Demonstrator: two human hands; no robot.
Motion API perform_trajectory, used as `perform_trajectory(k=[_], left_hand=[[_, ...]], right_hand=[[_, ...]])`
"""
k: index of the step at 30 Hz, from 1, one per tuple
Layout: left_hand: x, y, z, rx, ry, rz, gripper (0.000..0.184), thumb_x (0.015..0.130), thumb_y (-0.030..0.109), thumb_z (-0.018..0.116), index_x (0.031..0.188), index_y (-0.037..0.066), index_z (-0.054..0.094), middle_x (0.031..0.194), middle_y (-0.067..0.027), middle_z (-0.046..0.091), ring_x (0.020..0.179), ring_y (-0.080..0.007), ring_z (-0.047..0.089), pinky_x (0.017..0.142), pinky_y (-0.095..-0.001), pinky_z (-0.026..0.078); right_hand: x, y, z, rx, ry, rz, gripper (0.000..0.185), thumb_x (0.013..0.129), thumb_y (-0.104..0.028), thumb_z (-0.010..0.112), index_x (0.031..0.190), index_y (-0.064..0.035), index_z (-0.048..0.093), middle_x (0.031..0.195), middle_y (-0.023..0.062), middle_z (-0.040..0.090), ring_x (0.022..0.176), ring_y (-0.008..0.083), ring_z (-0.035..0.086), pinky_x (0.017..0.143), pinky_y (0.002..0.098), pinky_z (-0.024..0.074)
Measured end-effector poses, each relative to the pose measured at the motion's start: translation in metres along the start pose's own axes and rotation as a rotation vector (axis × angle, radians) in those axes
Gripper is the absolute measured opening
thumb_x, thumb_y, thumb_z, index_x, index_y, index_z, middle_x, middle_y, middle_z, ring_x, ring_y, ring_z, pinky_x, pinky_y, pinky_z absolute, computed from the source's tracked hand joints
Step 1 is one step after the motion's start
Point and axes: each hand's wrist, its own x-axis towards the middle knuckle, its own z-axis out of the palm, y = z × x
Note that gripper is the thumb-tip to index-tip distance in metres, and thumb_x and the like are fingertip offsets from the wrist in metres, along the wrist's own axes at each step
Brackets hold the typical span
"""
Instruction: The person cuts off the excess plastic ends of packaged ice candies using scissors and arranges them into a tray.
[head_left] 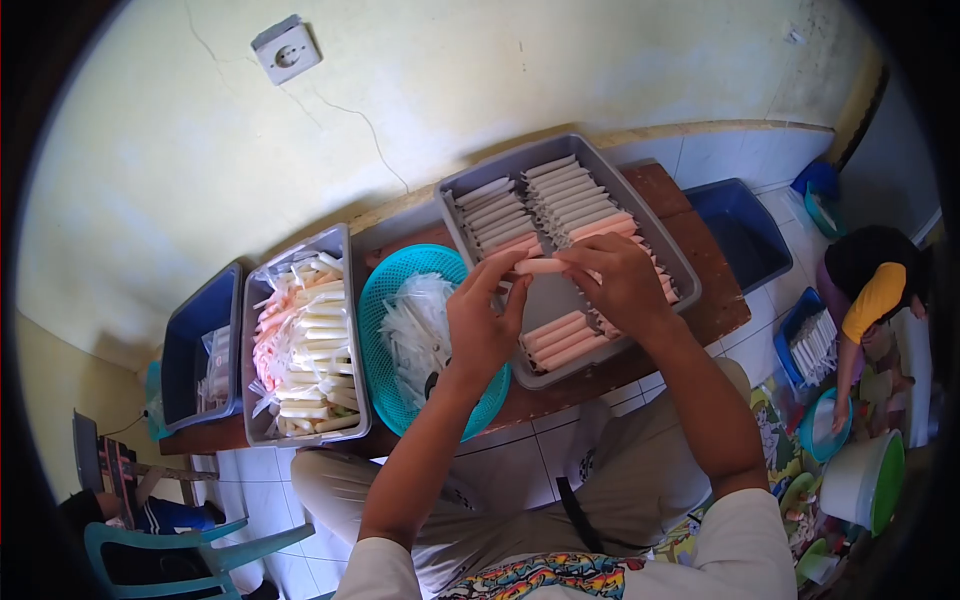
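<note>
Between my two hands, above the grey tray [683, 262], is a pink filled plastic tube [540, 266] that looks like an ice pop. My left hand [487, 315] pinches its left end with thumb and fingers. Its right end is gripped by the closed fingers of my right hand [622, 280]. Rows of similar tubes lie in the tray: greyish-white ones [570, 190] at the back and pink ones [562, 340] at the front. Part of the pink row is hidden under my right hand.
Left of the tray, a teal basket [375, 300] holds clear plastic sleeves [415, 318]. Beside it stands a grey bin [350, 340] of pale-yellow and pink tubes, then a dark blue bin [185, 345]. At right, a person [872, 300] reaches into a teal bowl [826, 440] near a white bucket [850, 485].
</note>
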Motion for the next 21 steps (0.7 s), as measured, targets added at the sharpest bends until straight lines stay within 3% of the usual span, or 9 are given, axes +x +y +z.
perform_trajectory(k=[1, 4, 7, 13, 21], left_hand=[[0.005, -0.001, 0.010, 0.060, 0.010, 0.088, 0.031, 0.094, 0.006, 0.082, 0.124, 0.005, 0.076, 0.102, -0.0123, 0.079, 0.086, -0.0235, 0.077, 0.077, -0.0346, 0.060], [0.013, -0.011, 0.035, 0.081, -0.070, 0.101, 0.031, 0.094, 0.007, 0.080, 0.125, 0.006, 0.077, 0.103, -0.0136, 0.079, 0.087, -0.0282, 0.077, 0.076, -0.0376, 0.060], [0.023, -0.024, 0.054, 0.088, -0.215, 0.063, 0.027, 0.095, 0.004, 0.079, 0.122, 0.005, 0.080, 0.107, -0.0147, 0.079, 0.087, -0.0229, 0.078, 0.077, -0.0337, 0.062], [0.036, -0.039, 0.075, 0.196, -0.358, -0.018, 0.022, 0.097, 0.007, 0.076, 0.118, 0.003, 0.081, 0.101, -0.0182, 0.080, 0.087, -0.0267, 0.080, 0.079, -0.0362, 0.063], [0.044, -0.060, 0.094, 0.146, -0.369, -0.121, 0.026, 0.092, 0.007, 0.080, 0.117, 0.002, 0.079, 0.100, -0.0164, 0.081, 0.090, -0.0264, 0.080, 0.083, -0.0363, 0.062]], right_hand=[[-0.004, 0.011, -0.002, -0.006, 0.003, 0.046, 0.024, 0.088, -0.011, 0.082, 0.112, -0.0094, 0.081, 0.100, 0.0088, 0.077, 0.098, 0.0320, 0.073, 0.087, 0.0438, 0.0582], [-0.010, 0.039, -0.009, -0.059, 0.032, 0.110, 0.020, 0.087, -0.012, 0.082, 0.107, -0.0117, 0.084, 0.100, 0.0067, 0.077, 0.100, 0.0309, 0.071, 0.088, 0.0427, 0.0582], [-0.014, 0.055, -0.017, -0.150, 0.041, 0.166, 0.016, 0.088, -0.014, 0.080, 0.103, -0.0140, 0.085, 0.101, 0.0040, 0.078, 0.102, 0.0282, 0.068, 0.089, 0.0408, 0.0584], [-0.017, 0.082, -0.010, -0.319, -0.011, 0.231, 0.016, 0.091, -0.018, 0.073, 0.100, -0.0157, 0.087, 0.102, 0.0009, 0.079, 0.101, 0.0250, 0.067, 0.090, 0.0386, 0.0594], [-0.016, 0.095, 0.000, -0.379, -0.067, 0.323, 0.021, 0.093, -0.015, 0.067, 0.099, -0.0118, 0.087, 0.101, 0.0041, 0.079, 0.101, 0.0267, 0.068, 0.089, 0.0404, 0.0605]])
